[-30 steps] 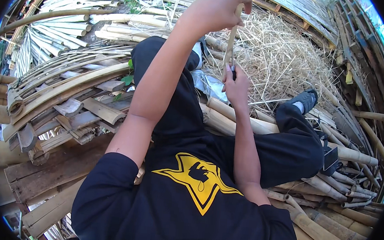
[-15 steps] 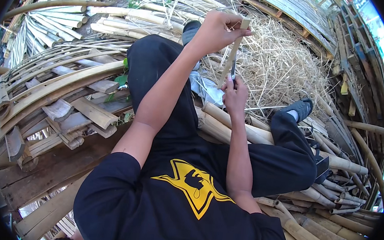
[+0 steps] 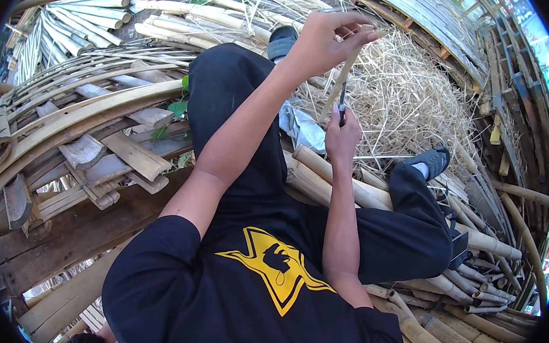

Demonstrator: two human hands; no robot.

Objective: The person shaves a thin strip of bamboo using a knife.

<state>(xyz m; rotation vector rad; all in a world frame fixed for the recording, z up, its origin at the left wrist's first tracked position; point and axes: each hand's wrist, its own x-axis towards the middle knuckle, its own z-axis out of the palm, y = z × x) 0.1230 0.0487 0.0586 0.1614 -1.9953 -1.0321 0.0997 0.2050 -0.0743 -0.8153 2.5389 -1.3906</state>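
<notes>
My left hand (image 3: pixel 326 43) is raised in front of me, its fingers pinching the upper end of a thin bamboo strip (image 3: pixel 338 86). The pale strip slants down toward my right hand (image 3: pixel 343 137), which is closed around the dark handle of a knife (image 3: pixel 342 106). The knife's narrow blade points up and lies close alongside the strip; I cannot tell whether the two touch. The strip's lower end hangs just left of my right hand.
A heap of pale shavings (image 3: pixel 416 95) lies beyond my hands, with a grey plastic sheet (image 3: pixel 303 130) nearer. Split bamboo slats (image 3: pixel 85 124) are stacked at left, bamboo poles (image 3: pixel 319 175) lie beneath me. Wooden pallets (image 3: pixel 421 22) stand at the far right.
My left hand has moved a little right and up with the strip's upper end. My right hand has shifted slightly right and down with the knife.
</notes>
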